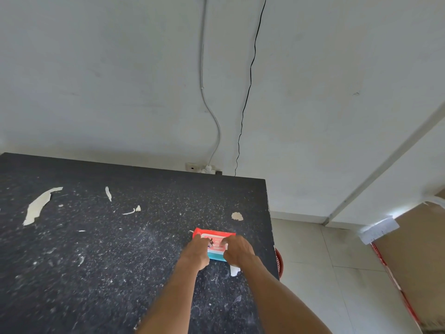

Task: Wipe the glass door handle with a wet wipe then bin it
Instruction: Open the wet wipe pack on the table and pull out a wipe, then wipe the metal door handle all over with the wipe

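A: Red-and-teal plastic, soft pack: the wet wipe packet (214, 244) lies flat on the black tabletop (96, 249), toward its right edge, near side.

B: Hands?

A: Both on it. Left hand (198, 251) presses the packet's left half, fingers curled down onto the top face. Right hand (238, 253) has fingertips pinched at the label flap near the middle. Looks like a peel or a pull, though I cannot tell if a wipe is already between the fingers. A white scrap (234, 271) shows just under the right wrist; could be a wipe, could be paper.

B: Progress?

A: Early, by my reckoning. Getting a wipe out is the step in hand. Door handle is not in view, so no wiping to note; binning also left.

B: Surroundings?

A: Tabletop scuffed, with pale peeled patches on the far left. Red basket (279, 261) on the floor just right of the tabletop, mostly hidden, possibly the bin. White cable (218, 131) and black cable (250, 75) hang down the far wall.
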Action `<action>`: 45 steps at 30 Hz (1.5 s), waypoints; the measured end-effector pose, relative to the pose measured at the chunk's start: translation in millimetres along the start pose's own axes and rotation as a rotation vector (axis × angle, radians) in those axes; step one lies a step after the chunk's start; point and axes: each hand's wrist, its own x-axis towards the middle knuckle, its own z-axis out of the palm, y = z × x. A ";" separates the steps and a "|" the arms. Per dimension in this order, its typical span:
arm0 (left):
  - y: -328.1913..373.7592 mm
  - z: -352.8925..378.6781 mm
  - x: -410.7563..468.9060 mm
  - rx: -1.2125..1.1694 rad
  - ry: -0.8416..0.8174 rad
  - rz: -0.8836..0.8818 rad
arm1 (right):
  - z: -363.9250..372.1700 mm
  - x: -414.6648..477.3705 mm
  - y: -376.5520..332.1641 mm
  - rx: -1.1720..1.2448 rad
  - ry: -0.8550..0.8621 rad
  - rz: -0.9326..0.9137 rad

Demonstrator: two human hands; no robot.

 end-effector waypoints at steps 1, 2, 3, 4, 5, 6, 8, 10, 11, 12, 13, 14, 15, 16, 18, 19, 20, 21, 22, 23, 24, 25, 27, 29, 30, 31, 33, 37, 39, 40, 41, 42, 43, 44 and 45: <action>0.0 -2.1 -1.3 0.015 -0.008 0.004 | -1.9 -1.6 -1.1 0.001 -0.004 0.005; 0.6 -5.3 -2.7 0.032 -0.011 0.009 | -4.7 -3.3 -2.5 0.005 0.001 0.010; 2.1 -9.5 -4.5 0.048 -0.012 0.011 | -8.5 -5.3 -4.6 0.016 0.012 0.017; 3.4 -13.3 -6.0 0.061 -0.003 0.018 | -12.2 -7.0 -6.9 0.030 0.024 0.024; 6.3 -18.8 -8.2 0.067 0.014 0.028 | -18.5 -9.6 -9.3 0.041 0.037 0.027; 8.7 -23.2 -9.5 0.075 0.028 0.036 | -23.0 -10.8 -11.5 0.048 0.045 0.028; 15.3 -36.4 -15.4 0.091 0.058 0.046 | -36.6 -15.0 -16.6 0.081 0.073 0.043; 20.5 -51.5 -21.6 0.100 0.097 0.058 | -52.2 -20.7 -22.7 0.105 0.110 0.048; 24.3 -61.5 -26.9 0.101 0.118 0.066 | -62.1 -26.0 -26.4 0.111 0.130 0.045; 28.6 -71.2 -31.9 0.104 0.141 0.076 | -71.6 -30.9 -29.6 0.109 0.148 0.038; 33.4 -81.9 -37.7 0.108 0.162 0.087 | -82.6 -36.1 -33.4 0.099 0.163 0.025; 37.1 -89.9 -40.6 0.107 0.183 0.097 | -91.5 -39.5 -37.2 0.085 0.174 0.013; 42.0 -100.9 -46.3 0.106 0.203 0.107 | -102.9 -44.7 -41.4 0.079 0.190 0.004; 46.8 -113.1 -53.3 0.107 0.221 0.118 | -115.3 -50.9 -45.9 0.078 0.207 -0.001; 56.6 -138.6 -65.8 0.115 0.233 0.142 | -140.7 -63.2 -53.5 0.087 0.237 -0.009; 61.5 -151.7 -71.1 0.131 0.230 0.153 | -153.7 -69.0 -57.0 0.090 0.251 -0.018; 66.6 -165.9 -78.1 0.150 0.235 0.165 | -167.3 -76.1 -60.6 0.092 0.265 -0.026; 72.2 -180.6 -85.8 0.168 0.240 0.171 | -180.6 -83.1 -64.4 0.094 0.281 -0.033; 77.6 -194.5 -93.0 0.191 0.255 0.182 | -193.6 -89.9 -68.2 0.091 0.302 -0.037; 83.6 -209.2 -101.0 0.215 0.277 0.194 | -208.0 -97.0 -72.5 0.086 0.328 -0.040; 88.9 -221.7 -107.0 0.228 0.296 0.200 | -220.7 -102.2 -77.0 0.082 0.352 -0.043; 94.7 -235.3 -115.0 0.226 0.319 0.206 | -235.2 -109.5 -81.5 0.082 0.388 -0.048; 106.7 -261.5 -134.1 0.203 0.371 0.226 | -264.6 -128.6 -89.3 0.074 0.465 -0.062; 118.1 -286.4 -151.6 0.191 0.426 0.249 | -292.1 -146.3 -95.9 0.077 0.552 -0.088; 123.8 -298.6 -162.5 0.197 0.446 0.262 | -305.5 -157.8 -98.9 0.082 0.597 -0.104; 129.6 -310.4 -172.3 0.198 0.461 0.273 | -317.9 -166.5 -101.8 0.087 0.641 -0.123; 138.9 -332.2 -191.0 0.194 0.508 0.286 | -341.3 -185.3 -107.5 0.107 0.726 -0.158; 151.2 -366.4 -226.5 0.197 0.616 0.297 | -378.7 -222.2 -113.0 0.152 0.864 -0.179; 155.0 -378.2 -247.1 0.198 0.675 0.307 | -389.9 -240.8 -114.1 0.159 0.922 -0.181; 157.1 -381.0 -259.8 0.199 0.703 0.316 | -392.6 -253.4 -113.7 0.164 0.949 -0.180; 158.7 -385.0 -264.3 0.198 0.721 0.317 | -395.7 -257.1 -114.3 0.170 0.965 -0.175; 160.1 -388.1 -268.5 0.194 0.734 0.318 | -398.4 -261.0 -114.8 0.177 0.984 -0.174; 161.2 -389.5 -272.6 0.191 0.743 0.317 | -400.0 -264.5 -114.5 0.175 0.998 -0.170; 162.3 -389.7 -277.1 0.192 0.750 0.315 | -400.8 -270.0 -114.6 0.167 1.012 -0.164; 163.7 -388.7 -283.8 0.195 0.758 0.316 | -401.0 -278.1 -114.4 0.156 1.021 -0.162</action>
